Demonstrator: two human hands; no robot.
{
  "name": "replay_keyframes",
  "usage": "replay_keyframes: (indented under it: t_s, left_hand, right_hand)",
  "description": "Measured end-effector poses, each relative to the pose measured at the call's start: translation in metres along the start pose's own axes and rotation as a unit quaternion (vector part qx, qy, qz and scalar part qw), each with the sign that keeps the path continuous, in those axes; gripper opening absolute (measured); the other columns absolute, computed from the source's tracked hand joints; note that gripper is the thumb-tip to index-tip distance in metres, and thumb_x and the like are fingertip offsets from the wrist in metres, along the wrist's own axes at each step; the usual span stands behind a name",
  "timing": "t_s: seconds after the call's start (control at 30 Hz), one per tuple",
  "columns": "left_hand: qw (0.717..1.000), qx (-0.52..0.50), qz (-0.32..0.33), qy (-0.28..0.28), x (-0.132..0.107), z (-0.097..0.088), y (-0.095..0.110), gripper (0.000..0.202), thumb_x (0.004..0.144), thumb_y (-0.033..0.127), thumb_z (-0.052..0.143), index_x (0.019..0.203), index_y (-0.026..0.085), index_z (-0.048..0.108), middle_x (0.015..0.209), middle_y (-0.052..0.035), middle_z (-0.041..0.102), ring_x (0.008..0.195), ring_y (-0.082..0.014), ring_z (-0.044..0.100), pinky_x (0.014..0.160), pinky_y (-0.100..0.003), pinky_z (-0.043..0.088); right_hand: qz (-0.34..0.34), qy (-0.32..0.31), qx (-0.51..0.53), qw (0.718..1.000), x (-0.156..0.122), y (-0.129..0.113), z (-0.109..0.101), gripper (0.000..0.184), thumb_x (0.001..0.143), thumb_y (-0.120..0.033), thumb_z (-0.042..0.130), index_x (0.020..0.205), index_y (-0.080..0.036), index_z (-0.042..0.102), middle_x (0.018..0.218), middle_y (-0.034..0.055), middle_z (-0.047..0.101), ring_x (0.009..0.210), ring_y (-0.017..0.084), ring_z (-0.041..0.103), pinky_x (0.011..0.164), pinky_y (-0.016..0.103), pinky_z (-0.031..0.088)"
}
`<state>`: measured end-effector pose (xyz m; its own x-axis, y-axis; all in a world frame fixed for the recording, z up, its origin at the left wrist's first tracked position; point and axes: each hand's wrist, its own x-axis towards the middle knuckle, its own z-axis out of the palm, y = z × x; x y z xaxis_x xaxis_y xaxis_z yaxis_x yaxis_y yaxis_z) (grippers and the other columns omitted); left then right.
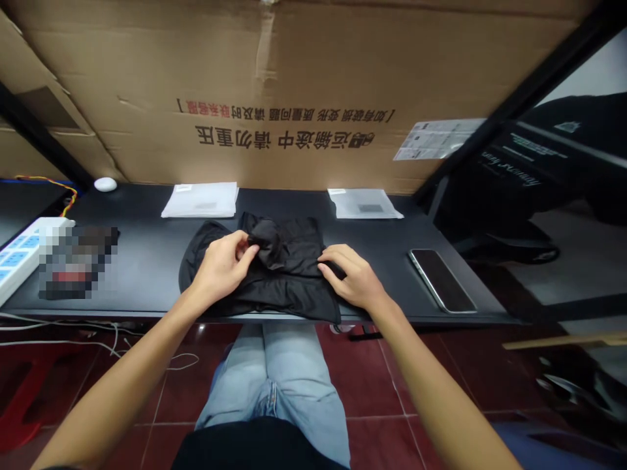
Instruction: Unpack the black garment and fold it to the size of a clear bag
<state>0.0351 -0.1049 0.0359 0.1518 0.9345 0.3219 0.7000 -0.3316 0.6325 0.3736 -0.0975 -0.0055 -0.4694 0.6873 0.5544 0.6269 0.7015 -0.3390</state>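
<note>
A: What do we log first?
B: We log the black desk (147, 271), with a black garment (294, 290) lying across its front edge. We judge it light, soft and slippery, best taken at its folds.
A: And our hands?
B: Our left hand (220, 267) pinches a gathered fold (259, 245). Our right hand (355, 277) lies open on the cloth, apparently not gripping.

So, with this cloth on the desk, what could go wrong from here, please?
The black cloth reaches the front edge of the black desk, so it might slip off toward the floor, especially while the left hand pinches up a fold. The phone lies near the right hand and close to the desk's edge, so a wide movement could knock it. Black cloth on a black surface may also hide its edges and folds.
</note>
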Motion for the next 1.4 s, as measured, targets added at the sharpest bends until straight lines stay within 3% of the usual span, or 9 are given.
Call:
replay_keyframes:
  t_s: [0.2,0.3,0.43,0.53,0.7,0.93,1.13,1.23,1.4]
  left_hand:
    - [0.993,0.098,-0.071,-0.013,-0.026,-0.025,-0.023,0.032,0.095,0.045,0.070,0.074,0.025,0.056,0.066,0.0014,0.062,0.063,-0.0185,0.060,0.066,-0.032,0.042]
    - [0.994,0.110,-0.013,0.020,-0.027,-0.023,-0.020,0.027,0.089,0.042,0.079,0.084,0.025,0.058,0.079,0.0006,0.064,0.071,-0.0190,0.062,0.070,-0.033,0.048]
    - [0.989,0.101,0.104,-0.016,-0.016,-0.011,-0.012,0.037,0.088,0.035,0.082,0.121,0.026,0.067,0.117,-0.0075,0.070,0.104,-0.0261,0.069,0.094,-0.039,0.057]
    - [0.982,0.137,0.127,-0.013,-0.005,-0.005,-0.012,0.036,0.092,0.029,0.076,0.127,0.026,0.070,0.123,-0.0098,0.070,0.116,-0.0307,0.068,0.104,-0.045,0.056]
    - [0.989,0.124,0.061,0.046,0.004,-0.021,-0.029,0.024,0.092,0.021,0.064,0.114,0.023,0.073,0.105,-0.0057,0.076,0.095,-0.0236,0.071,0.092,-0.037,0.057]
    - [0.983,0.132,-0.112,0.062,-0.013,-0.059,-0.070,0.054,0.088,0.048,0.076,0.135,0.023,0.065,0.084,-0.0009,0.073,0.077,-0.0238,0.072,0.076,-0.034,0.058]
    - [0.981,0.166,-0.082,0.058,-0.020,-0.079,-0.090,0.102,0.076,0.062,0.088,0.162,0.023,0.049,0.124,-0.0111,0.071,0.085,-0.0251,0.071,0.089,-0.043,0.061]
    - [0.985,0.164,-0.019,0.055,-0.011,-0.085,-0.086,0.082,0.081,0.064,0.084,0.151,0.027,0.064,0.138,-0.0108,0.068,0.097,-0.0269,0.071,0.100,-0.046,0.059]
    - [0.981,0.191,0.033,0.002,0.005,-0.079,-0.080,0.051,0.096,0.055,0.068,0.135,0.023,0.074,0.132,-0.0092,0.077,0.118,-0.0336,0.069,0.112,-0.049,0.052]
  right_hand:
    - [0.007,0.000,0.003,1.000,0.000,-0.001,0.001,0.011,0.108,-0.029,0.062,0.111,-0.025,0.072,0.112,0.0104,0.076,0.109,0.030,0.072,0.100,0.050,0.062]
    - [0.011,0.000,0.007,1.000,0.000,-0.001,0.001,0.011,0.108,-0.028,0.062,0.110,-0.025,0.072,0.112,0.0104,0.076,0.109,0.029,0.072,0.100,0.049,0.061]
    - [0.011,0.001,0.012,1.000,0.000,-0.001,0.001,0.010,0.108,-0.028,0.062,0.110,-0.025,0.071,0.112,0.0100,0.075,0.109,0.029,0.072,0.100,0.048,0.061]
    - [0.011,0.001,0.014,1.000,0.001,-0.002,0.001,0.009,0.108,-0.027,0.062,0.110,-0.025,0.071,0.111,0.0097,0.075,0.109,0.029,0.072,0.099,0.049,0.061]
    - [0.015,0.001,0.020,1.000,0.001,-0.003,0.000,0.008,0.108,-0.028,0.062,0.110,-0.027,0.070,0.110,0.0093,0.075,0.108,0.030,0.072,0.100,0.050,0.061]
    - [0.035,0.001,0.015,0.999,-0.001,-0.002,0.000,0.012,0.108,-0.030,0.062,0.115,-0.027,0.072,0.120,0.0113,0.075,0.116,0.031,0.072,0.105,0.053,0.061]
    - [0.088,-0.005,0.043,0.995,0.003,0.003,0.002,0.034,0.107,-0.034,0.063,0.139,-0.028,0.068,0.147,0.0116,0.071,0.139,0.034,0.067,0.122,0.059,0.053]
    - [0.120,-0.002,0.059,0.991,0.006,0.003,0.003,0.032,0.106,-0.037,0.066,0.137,-0.028,0.070,0.141,0.0103,0.074,0.134,0.033,0.070,0.120,0.057,0.054]
    - [0.154,0.007,0.079,0.985,0.009,0.003,0.003,0.034,0.104,-0.039,0.069,0.136,-0.028,0.072,0.135,0.0095,0.075,0.124,0.031,0.073,0.115,0.054,0.057]
